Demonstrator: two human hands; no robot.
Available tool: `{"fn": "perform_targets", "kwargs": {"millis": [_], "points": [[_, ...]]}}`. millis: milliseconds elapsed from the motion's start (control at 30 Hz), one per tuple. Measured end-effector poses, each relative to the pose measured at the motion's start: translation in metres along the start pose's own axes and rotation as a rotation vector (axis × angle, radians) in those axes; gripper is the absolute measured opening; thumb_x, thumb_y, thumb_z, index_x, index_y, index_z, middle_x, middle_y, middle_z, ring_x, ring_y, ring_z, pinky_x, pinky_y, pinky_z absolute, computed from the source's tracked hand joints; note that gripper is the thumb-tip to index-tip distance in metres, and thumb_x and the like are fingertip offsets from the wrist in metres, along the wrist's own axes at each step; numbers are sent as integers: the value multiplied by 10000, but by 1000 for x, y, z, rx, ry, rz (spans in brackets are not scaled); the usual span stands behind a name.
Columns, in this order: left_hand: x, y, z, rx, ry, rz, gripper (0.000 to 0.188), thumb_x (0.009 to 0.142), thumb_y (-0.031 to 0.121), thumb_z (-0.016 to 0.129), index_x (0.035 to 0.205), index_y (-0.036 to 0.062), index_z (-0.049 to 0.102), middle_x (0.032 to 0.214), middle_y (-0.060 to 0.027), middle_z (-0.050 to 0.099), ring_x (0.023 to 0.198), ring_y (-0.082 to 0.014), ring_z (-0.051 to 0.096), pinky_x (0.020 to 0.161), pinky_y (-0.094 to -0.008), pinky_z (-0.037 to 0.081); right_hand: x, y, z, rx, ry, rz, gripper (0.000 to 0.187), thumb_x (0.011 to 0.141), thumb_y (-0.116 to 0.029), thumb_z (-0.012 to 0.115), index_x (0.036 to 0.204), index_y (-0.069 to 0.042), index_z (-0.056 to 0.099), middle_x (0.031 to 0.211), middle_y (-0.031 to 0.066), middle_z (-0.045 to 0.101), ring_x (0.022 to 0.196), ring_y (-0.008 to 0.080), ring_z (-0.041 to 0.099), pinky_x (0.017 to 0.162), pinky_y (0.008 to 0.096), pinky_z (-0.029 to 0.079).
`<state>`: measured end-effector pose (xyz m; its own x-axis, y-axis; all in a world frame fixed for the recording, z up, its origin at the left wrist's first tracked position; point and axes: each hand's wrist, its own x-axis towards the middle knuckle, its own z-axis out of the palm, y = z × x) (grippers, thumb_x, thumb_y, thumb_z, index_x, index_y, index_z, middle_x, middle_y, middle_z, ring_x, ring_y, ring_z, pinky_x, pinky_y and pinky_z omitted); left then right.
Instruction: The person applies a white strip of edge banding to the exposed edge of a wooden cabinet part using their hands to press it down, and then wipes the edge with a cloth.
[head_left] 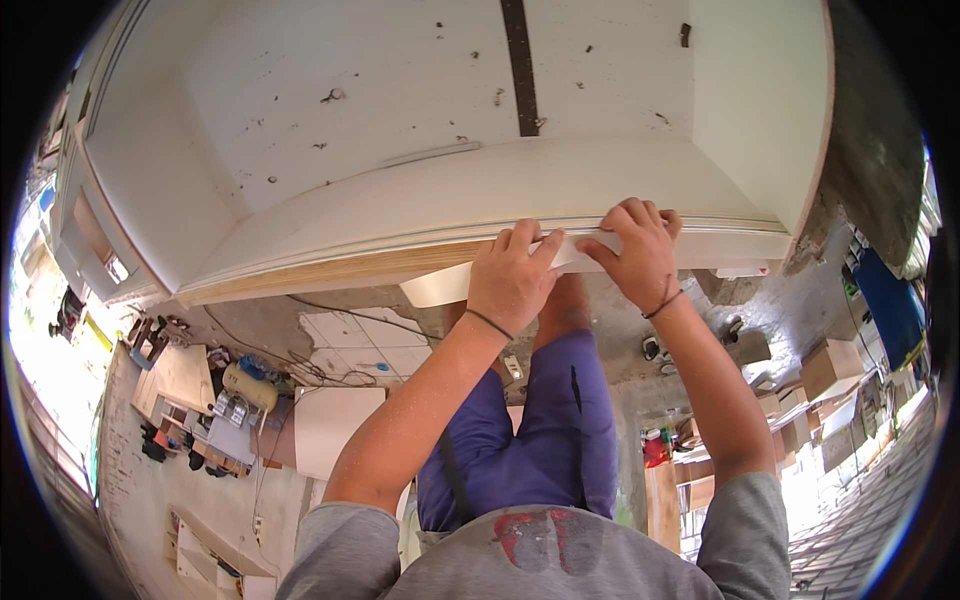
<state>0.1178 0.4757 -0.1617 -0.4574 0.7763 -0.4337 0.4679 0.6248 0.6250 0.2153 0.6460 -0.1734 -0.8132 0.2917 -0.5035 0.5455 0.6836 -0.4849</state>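
A white cabinet panel point(480, 195) runs across in front of me, with grooved tracks along its top near the front. The left stretch of its front edge is bare, wood-coloured point(340, 272). A white edging strip point(432, 287) lies along the right part of that edge, and its left end hangs away from the panel. My left hand point(510, 278) is closed on the strip near this loose end, fingertips at the panel's edge. Just to its right, my right hand point(642, 252) grips strip and edge together, fingers over the top and thumb toward the front face.
Inside the cabinet lie dark debris bits, a thin grey strip point(432, 153) and a dark band point(519, 70). Below, cables point(300, 370) cross the floor beside a pale board point(335, 425). A tan tank point(250, 387) stands at left; cardboard boxes point(832, 370) are at right.
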Motion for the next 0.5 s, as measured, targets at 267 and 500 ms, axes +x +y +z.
{"fn": "perform_targets", "kwargs": {"millis": [267, 500], "points": [[-71, -71, -81, -89, -107, -36, 518, 733, 396, 742, 1130, 81, 635, 883, -90, 555, 754, -254, 605, 629, -362, 497, 0, 2, -1, -27, -10, 9, 291, 728, -360, 741, 837, -130, 601, 912, 10, 562, 966, 240, 522, 907, 475, 265], [-56, -87, -76, 46, -141, -35, 482, 725, 298, 745, 1160, 116, 645, 905, -59, 500, 705, -212, 553, 583, -331, 473, 4, 0, -4, -25, -4, -8, 317, 715, -357, 760, 824, -106, 601, 886, 20, 567, 952, 236, 526, 903, 431, 269]]}}
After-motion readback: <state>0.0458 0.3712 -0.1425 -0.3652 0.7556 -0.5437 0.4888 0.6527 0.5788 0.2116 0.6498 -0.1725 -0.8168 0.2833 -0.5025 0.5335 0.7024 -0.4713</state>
